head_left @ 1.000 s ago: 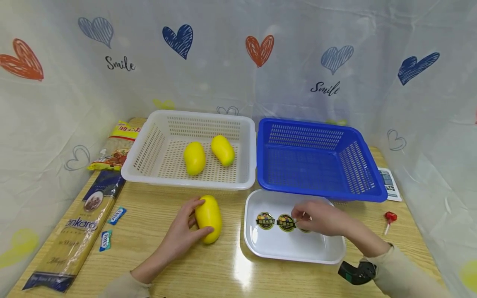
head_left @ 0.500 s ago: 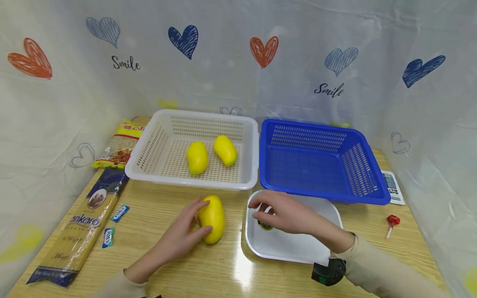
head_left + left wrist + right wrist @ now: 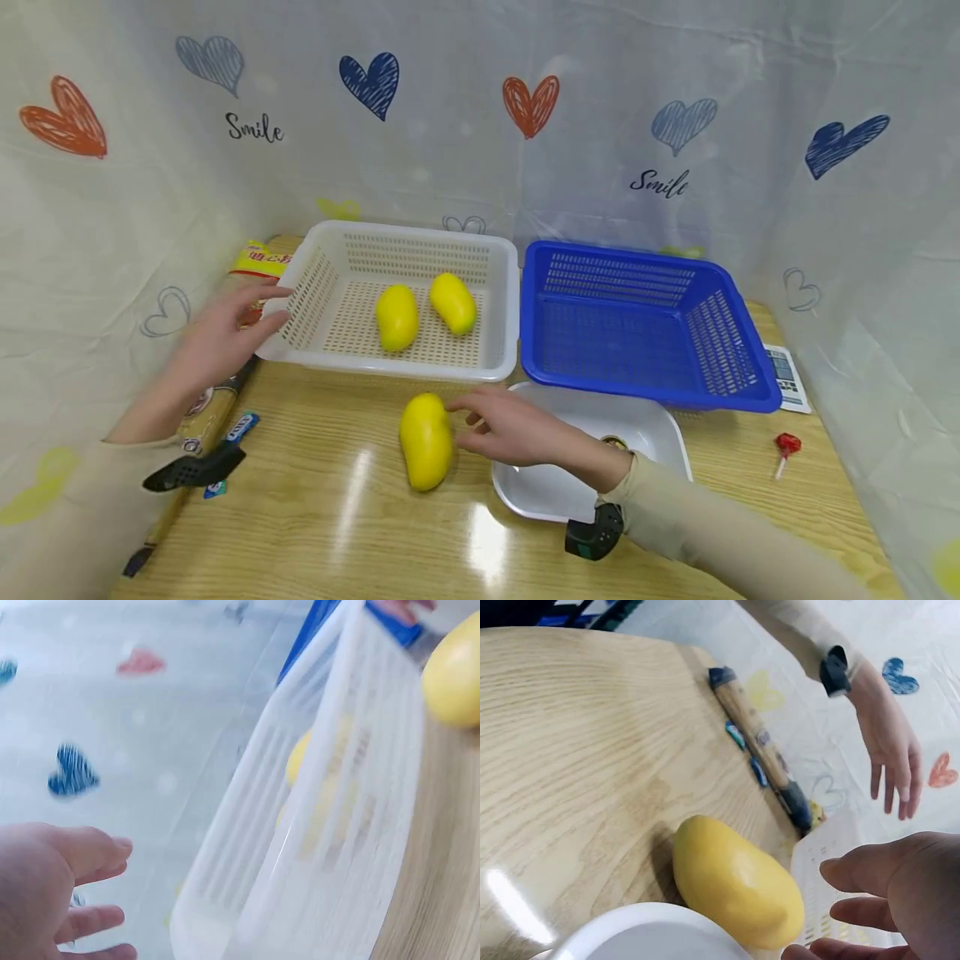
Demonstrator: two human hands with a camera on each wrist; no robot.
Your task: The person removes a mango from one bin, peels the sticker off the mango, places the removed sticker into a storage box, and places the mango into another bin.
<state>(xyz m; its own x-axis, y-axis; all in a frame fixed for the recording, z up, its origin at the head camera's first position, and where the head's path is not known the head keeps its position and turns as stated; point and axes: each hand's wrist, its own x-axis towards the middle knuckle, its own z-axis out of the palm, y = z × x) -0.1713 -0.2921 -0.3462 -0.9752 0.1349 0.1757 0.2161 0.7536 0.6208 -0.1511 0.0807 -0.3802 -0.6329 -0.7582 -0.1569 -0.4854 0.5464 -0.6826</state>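
A yellow mango (image 3: 426, 442) lies on the table in front of the white basket (image 3: 390, 364). At its right side is my right hand (image 3: 513, 427), its fingers loosely bent and holding nothing; whether a fingertip touches the mango I cannot tell. My left hand (image 3: 221, 337) hovers at the left end of the white basket, fingers spread and nothing in them. In the left wrist view that hand (image 3: 67, 892) is apart from the basket's wall. Two more mangoes (image 3: 397, 317) lie inside the white basket. Beneath my right forearm stands a white tray (image 3: 536, 500), with a round sticker (image 3: 613, 442) partly showing.
To the right of the white basket stands a blue basket (image 3: 611, 333). A red lollipop (image 3: 787, 444) and a printed card (image 3: 789, 379) lie at the right. Along the left edge are a spaghetti pack (image 3: 213, 417), a yellow food bag (image 3: 262, 260) and small blue wrapped sweets (image 3: 242, 427).
My left hand has let go of the mango on the table and moved left and up to the white basket's end. My right hand has moved left from over the tray to the mango.
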